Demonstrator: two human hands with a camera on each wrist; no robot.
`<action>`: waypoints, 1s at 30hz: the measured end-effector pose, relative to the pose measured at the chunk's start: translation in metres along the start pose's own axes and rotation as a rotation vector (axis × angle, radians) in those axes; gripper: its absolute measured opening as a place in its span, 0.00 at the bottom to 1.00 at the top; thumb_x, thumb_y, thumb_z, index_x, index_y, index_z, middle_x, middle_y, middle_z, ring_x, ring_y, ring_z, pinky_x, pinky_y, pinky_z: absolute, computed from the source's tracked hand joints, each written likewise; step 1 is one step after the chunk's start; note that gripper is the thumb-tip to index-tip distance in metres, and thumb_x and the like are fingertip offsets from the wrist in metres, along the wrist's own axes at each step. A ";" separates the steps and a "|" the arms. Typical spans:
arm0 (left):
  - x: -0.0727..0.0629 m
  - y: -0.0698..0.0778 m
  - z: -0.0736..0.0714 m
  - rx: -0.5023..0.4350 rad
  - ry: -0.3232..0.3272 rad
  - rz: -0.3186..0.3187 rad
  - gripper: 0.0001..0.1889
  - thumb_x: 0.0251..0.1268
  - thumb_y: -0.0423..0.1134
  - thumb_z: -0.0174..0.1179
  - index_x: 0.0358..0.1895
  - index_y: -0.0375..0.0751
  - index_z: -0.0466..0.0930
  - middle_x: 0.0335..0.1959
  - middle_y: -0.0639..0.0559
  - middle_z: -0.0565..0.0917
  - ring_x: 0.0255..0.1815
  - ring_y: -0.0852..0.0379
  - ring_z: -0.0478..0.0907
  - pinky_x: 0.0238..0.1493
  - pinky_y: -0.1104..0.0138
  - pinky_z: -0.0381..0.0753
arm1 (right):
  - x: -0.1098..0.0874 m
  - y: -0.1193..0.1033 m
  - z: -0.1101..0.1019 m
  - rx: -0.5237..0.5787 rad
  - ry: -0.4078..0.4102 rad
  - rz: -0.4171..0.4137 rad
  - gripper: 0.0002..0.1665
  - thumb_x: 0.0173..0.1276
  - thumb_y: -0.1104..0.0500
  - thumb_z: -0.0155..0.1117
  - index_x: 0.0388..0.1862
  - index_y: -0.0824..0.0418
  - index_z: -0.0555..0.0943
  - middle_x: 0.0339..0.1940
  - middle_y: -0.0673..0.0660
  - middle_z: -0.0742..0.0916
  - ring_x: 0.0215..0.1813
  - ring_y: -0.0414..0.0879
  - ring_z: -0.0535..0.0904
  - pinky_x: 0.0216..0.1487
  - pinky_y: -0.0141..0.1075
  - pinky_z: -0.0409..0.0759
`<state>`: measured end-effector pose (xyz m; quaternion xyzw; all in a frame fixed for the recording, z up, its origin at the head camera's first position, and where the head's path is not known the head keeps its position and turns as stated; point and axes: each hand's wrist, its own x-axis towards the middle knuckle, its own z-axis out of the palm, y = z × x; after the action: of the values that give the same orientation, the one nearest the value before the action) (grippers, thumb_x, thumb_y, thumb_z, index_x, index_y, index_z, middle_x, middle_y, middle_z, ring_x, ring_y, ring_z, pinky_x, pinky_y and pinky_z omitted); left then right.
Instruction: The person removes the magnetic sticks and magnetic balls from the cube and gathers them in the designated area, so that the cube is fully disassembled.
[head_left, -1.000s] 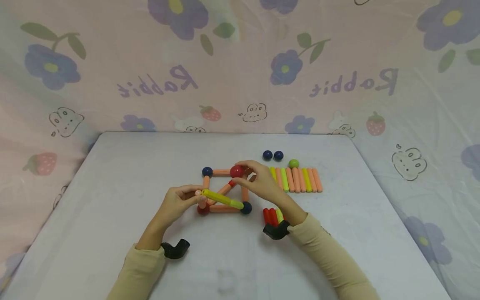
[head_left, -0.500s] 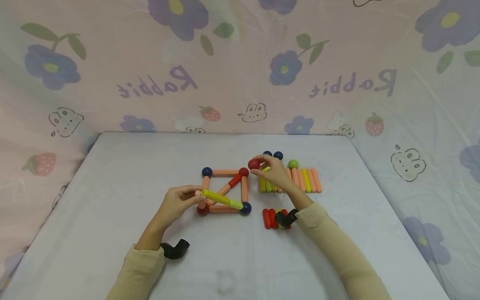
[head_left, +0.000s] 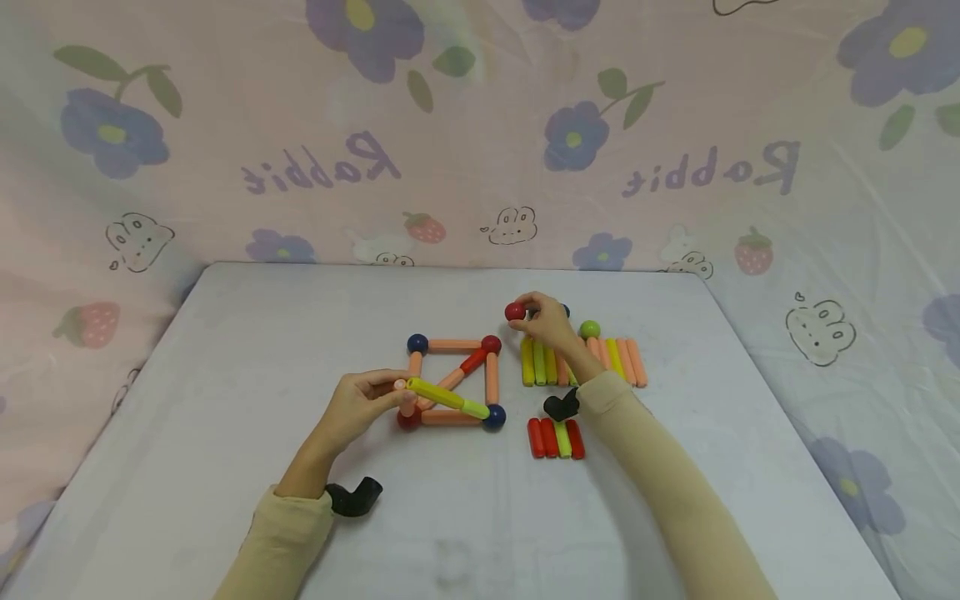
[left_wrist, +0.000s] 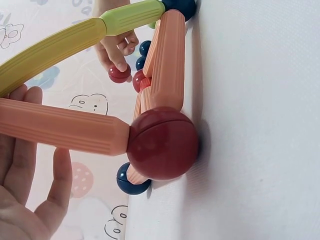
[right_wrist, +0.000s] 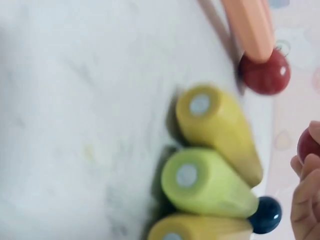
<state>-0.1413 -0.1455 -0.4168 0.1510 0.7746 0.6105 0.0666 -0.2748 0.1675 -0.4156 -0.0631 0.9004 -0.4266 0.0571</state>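
My left hand [head_left: 360, 408] holds an orange magnetic rod [left_wrist: 65, 127] upright at its top end; its lower end meets a red ball [left_wrist: 162, 144]. From that top, a yellow rod [head_left: 435, 392] slants down, joined to a light green rod [head_left: 475, 409] that reaches a blue ball [head_left: 493, 417]. These belong to a square of orange rods with a ball at each corner. A diagonal with a red rod [head_left: 473, 361] runs to the far red ball [head_left: 491, 344]. My right hand [head_left: 547, 323] pinches a loose red ball [head_left: 515, 311] between thumb and fingers, beyond the rod row.
Yellow, green and orange rods [head_left: 528, 362] lie in a row right of the square, partly behind my right arm. A green ball [head_left: 590, 329] sits at their far end. Loose blue balls [left_wrist: 145, 48] lie near my right hand. Nearer, a short row holds red rods [head_left: 536, 438].
My right hand has carried the red ball from over the square's far right corner rightward and back, towards the loose blue balls. The left hand keeps its hold in the same place.
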 end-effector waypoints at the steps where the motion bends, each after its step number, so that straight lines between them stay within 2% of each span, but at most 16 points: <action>1: 0.000 0.000 0.000 -0.004 -0.001 0.003 0.19 0.63 0.34 0.63 0.54 0.25 0.78 0.49 0.26 0.82 0.39 0.76 0.81 0.45 0.80 0.79 | 0.003 0.001 0.000 -0.006 -0.005 0.010 0.26 0.64 0.59 0.68 0.59 0.65 0.74 0.56 0.68 0.82 0.28 0.41 0.73 0.29 0.25 0.75; 8: 0.001 -0.002 0.000 -0.011 0.000 0.015 0.19 0.63 0.35 0.63 0.53 0.25 0.79 0.49 0.25 0.82 0.40 0.76 0.81 0.46 0.80 0.79 | 0.019 0.005 -0.004 -0.101 -0.035 0.087 0.27 0.65 0.57 0.67 0.62 0.60 0.75 0.59 0.64 0.80 0.25 0.42 0.74 0.29 0.25 0.75; 15: 0.000 -0.002 0.001 0.014 0.009 -0.001 0.18 0.63 0.35 0.63 0.53 0.28 0.80 0.48 0.29 0.84 0.40 0.74 0.80 0.44 0.78 0.79 | 0.027 0.008 -0.006 -0.191 -0.055 0.112 0.28 0.65 0.57 0.66 0.64 0.61 0.74 0.61 0.64 0.80 0.33 0.44 0.75 0.31 0.25 0.74; 22: -0.001 -0.001 0.002 -0.025 0.001 -0.007 0.18 0.63 0.34 0.63 0.53 0.26 0.79 0.49 0.26 0.82 0.41 0.75 0.81 0.47 0.80 0.79 | 0.031 0.010 -0.007 -0.215 -0.094 0.143 0.30 0.65 0.56 0.67 0.65 0.60 0.73 0.61 0.66 0.79 0.23 0.40 0.73 0.27 0.25 0.72; 30: 0.001 -0.001 0.002 -0.010 0.001 0.007 0.18 0.62 0.33 0.63 0.53 0.25 0.79 0.50 0.26 0.82 0.41 0.76 0.80 0.45 0.80 0.79 | 0.033 0.010 -0.006 -0.238 -0.127 0.177 0.30 0.66 0.56 0.66 0.66 0.59 0.73 0.61 0.65 0.79 0.22 0.39 0.72 0.26 0.25 0.73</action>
<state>-0.1416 -0.1436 -0.4180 0.1533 0.7710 0.6146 0.0649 -0.3091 0.1724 -0.4212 -0.0165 0.9413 -0.3052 0.1432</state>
